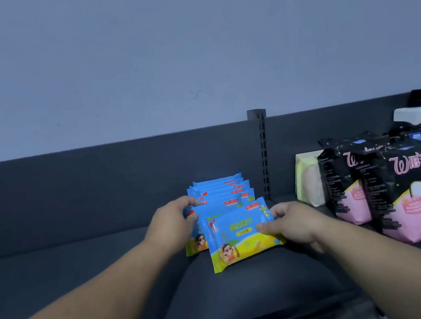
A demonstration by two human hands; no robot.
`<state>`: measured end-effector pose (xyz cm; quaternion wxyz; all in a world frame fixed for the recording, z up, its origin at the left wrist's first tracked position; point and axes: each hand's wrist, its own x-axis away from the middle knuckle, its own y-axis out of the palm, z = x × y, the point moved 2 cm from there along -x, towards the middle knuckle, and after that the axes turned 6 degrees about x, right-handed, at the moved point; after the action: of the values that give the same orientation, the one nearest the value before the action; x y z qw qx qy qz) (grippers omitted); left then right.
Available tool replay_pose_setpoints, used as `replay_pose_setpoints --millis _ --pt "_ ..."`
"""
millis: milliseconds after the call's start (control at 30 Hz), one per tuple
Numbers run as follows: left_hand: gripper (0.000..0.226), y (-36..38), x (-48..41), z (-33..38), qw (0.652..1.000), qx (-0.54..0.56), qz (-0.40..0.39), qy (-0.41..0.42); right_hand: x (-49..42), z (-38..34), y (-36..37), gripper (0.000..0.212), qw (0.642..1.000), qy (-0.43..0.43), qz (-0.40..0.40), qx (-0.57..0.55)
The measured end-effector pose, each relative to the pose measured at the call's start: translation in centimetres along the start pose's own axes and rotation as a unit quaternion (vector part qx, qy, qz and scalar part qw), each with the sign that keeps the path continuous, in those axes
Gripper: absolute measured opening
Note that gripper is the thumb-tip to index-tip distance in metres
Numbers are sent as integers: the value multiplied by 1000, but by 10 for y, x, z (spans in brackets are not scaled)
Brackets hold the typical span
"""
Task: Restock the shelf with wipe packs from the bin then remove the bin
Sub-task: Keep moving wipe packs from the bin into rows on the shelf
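Dark shelf (pixel 54 271), mid-restock: the right hand (pixel 291 225) pinches the front wipe pack (pixel 238 236) by its right end, just ahead of the row of packs (pixel 221 194) toward the shelf's back edge, and the left hand (pixel 171 223) curls round that row's left ends. Next, I'd judge: press it flush, let go; bin out of view.

Dim, cool bluish light, evenly soft, shadows faint. The wall (pixel 182 37) darkens toward the corners. Wide-angle bend bows the shelf (pixel 54 271) edges; small print on the wipe packs (pixel 240 234) looks blurred, maybe motion.
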<state>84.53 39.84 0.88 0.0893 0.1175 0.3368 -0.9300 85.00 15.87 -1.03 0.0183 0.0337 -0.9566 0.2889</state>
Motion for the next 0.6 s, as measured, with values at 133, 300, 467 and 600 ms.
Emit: replay_pose_setpoints --millis 133,300,467,600 --pt "16 2 -6 -5 999 28 27 16 -8 -8 8 18 1000 -3 5 -6" --pt "10 2 -5 -12 992 122 23 13 -14 -17 20 22 1000 6 5 3" --pt "67 6 -10 -17 996 82 -6 29 -18 -22 32 22 1000 -3 3 11" --pt "73 8 -7 -15 997 67 20 42 -20 -21 34 32 999 -15 11 49"
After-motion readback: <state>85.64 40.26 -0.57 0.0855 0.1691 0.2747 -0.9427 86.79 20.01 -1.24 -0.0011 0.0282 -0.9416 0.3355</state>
